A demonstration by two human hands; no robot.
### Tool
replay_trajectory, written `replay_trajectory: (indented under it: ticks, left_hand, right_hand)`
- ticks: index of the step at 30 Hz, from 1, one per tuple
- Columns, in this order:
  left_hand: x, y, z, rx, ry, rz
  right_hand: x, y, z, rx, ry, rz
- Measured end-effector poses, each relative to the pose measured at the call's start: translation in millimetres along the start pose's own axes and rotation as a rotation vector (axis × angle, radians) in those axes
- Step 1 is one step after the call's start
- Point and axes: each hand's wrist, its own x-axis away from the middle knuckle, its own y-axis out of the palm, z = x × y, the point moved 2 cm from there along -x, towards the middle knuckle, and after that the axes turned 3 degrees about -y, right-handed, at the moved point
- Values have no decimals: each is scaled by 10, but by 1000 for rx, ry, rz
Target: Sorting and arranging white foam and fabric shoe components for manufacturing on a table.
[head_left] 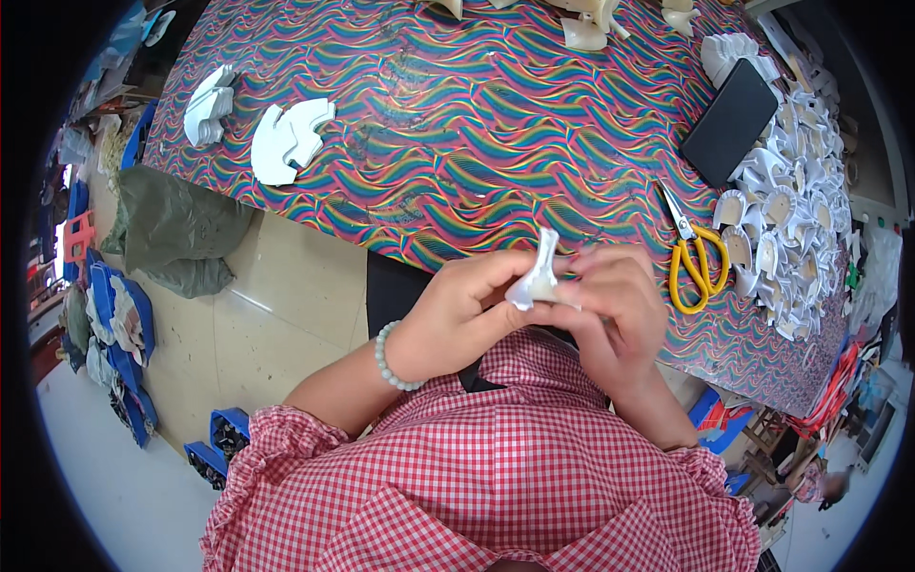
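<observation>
A small white piece, curved and folded with a thin upright tip (539,282), is pinched between both my hands just over the table's near edge. My left hand (456,313), with a pale bead bracelet at the wrist, grips its left side between thumb and fingers. On the other side my right hand (618,310) has its fingertips closed on the piece, hiding part of it. Right of that hand lie scissors with yellow handles (706,289), blades pointing away. Flat white cut-outs are stacked at the left, one stack (286,143) nearer and another (206,107) farther off.
A large heap of white curved pieces (791,214) covers the table's right side, with a black phone (730,122) at its edge. Cream moulded shapes (583,34) lie at the far edge. A dark green bag (176,229) and blue bins (229,434) are at the left.
</observation>
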Motion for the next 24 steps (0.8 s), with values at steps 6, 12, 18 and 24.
replay_trajectory:
  ticks: [6,12,18,24]
  left_hand:
    - [-27,-29,85,-177,209,-137]
    - [131,214,-4,28,182,46]
    - [130,197,109,-263,105,-72]
    - [162,193,237,-459,321,-105]
  right_hand:
    - [140,235,67,-1241,719,-144]
    - [94,196,7,-1044,590,-133]
    - [108,77,-7,-984,599,-182]
    - [105,-12,33,-1220,581,-319]
